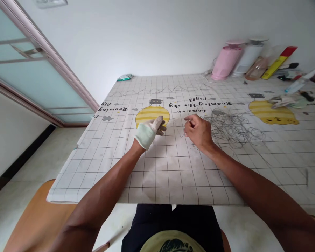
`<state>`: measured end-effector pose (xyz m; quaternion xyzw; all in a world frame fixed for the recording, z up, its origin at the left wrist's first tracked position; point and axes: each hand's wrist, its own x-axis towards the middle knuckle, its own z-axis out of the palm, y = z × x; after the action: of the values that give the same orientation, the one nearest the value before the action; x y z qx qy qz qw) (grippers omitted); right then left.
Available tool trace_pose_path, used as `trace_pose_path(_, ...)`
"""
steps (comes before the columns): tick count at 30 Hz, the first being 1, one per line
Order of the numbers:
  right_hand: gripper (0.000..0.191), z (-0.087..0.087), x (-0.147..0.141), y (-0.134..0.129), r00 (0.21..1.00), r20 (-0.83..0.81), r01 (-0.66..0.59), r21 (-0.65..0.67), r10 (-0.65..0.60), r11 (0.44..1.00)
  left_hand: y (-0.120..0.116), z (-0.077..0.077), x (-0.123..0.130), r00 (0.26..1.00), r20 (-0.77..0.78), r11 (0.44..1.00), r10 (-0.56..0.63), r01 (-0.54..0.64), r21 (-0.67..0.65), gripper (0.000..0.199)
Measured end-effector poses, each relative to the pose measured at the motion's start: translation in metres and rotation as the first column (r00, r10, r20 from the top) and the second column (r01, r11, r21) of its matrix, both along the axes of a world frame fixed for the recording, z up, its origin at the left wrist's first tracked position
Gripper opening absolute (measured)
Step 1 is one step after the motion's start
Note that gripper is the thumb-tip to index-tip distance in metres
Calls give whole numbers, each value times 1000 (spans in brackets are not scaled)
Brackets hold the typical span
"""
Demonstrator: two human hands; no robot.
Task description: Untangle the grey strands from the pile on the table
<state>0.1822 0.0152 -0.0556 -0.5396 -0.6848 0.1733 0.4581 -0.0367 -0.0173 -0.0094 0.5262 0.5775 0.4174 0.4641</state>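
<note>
My left hand (150, 131) wears a pale glove and is over a yellow striped balloon print (149, 114) on the tablecloth. Its fingers are pressed together on something I cannot make out. To the right, my bare right hand (198, 131) is closed, with thumb and fingers bent together; whatever it pinches is too thin to tell. A loose tangle of thin dark wire (232, 129) lies just right of my right hand. Several bent wire shapes (165, 89) lie in a row across the back of the table.
The table (157, 175) has a white checked cloth. At the back right stand a pink cylinder (226, 61), a white one (248, 57), a bottle (257, 69) and a yellow-red box (279, 63). A glove (286, 101) lies at right, a green packet (125, 77) at back left.
</note>
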Motion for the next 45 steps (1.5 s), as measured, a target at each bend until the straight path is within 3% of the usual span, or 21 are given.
trace_pose_path(4, 16, 2, 0, 1, 1000, -9, 8, 29, -8, 1000, -10, -6, 26, 978, -154, 990, -142, 140, -25, 34)
trace_pose_path(8, 14, 2, -2, -3, 999, 28, -43, 16, 43, 999, -7, -14, 42, 995, -28, 992, -98, 95, -83, 23)
trace_pose_path(13, 8, 4, 1, -5, 985, 75, -160, 63, 156, 985, 0, -21, 32, 996, -26, 994, -80, 77, -82, 21)
trace_pose_path(18, 15, -2, 3, -2, 954, 124, -281, 63, 272, 958, -1, -24, 27, 985, -35, 984, -166, 163, -76, 19)
trace_pose_path(23, 22, -4, 5, -2, 956, 106, -274, -3, 273, 962, 1, -23, 25, 988, -42, 985, -150, 145, -93, 19)
trace_pose_path(33, 18, 12, 0, -12, 965, -82, -257, -88, 250, 962, 5, -25, 19, 991, 45, 972, -124, 131, -196, 15)
trace_pose_path(39, 18, 17, -4, -14, 950, -168, -287, -142, 262, 947, 5, -16, 20, 990, -96, 992, -100, 92, -83, 21)
trace_pose_path(45, 23, 23, -6, -20, 906, -279, -371, -164, 318, 914, 5, -17, 14, 999, 46, 998, -13, 11, 60, 22)
